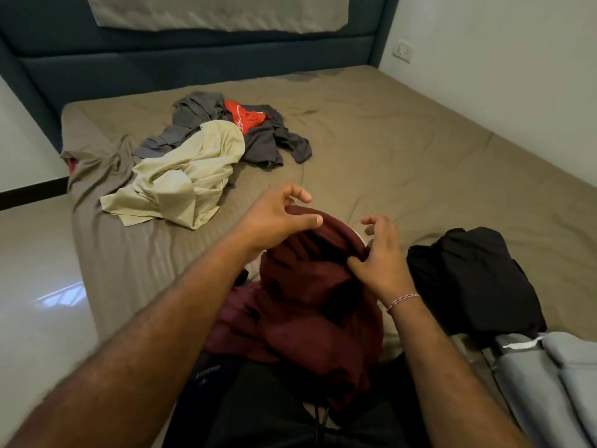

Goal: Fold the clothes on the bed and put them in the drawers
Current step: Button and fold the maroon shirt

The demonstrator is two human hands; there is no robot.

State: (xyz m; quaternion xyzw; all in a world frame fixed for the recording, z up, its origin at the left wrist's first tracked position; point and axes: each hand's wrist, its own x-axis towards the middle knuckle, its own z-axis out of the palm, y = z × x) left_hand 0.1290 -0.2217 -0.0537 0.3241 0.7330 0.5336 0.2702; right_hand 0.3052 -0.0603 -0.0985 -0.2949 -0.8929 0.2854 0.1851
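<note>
Both hands are up over the maroon garment (300,305), bunched at the near edge of the bed (403,147). The left hand (277,218) hovers at its far fold, fingers curled and apart, gripping nothing I can make out. The right hand (381,257) pinches the cloth with its thumb, other fingers spread loose. A black garment (475,279) sits just right of it, a grey folded piece (549,376) at the near right corner. Far left, the unfolded pile (206,150) spills toward the left edge. Wide bare sheet lies between and to the far right.
</note>
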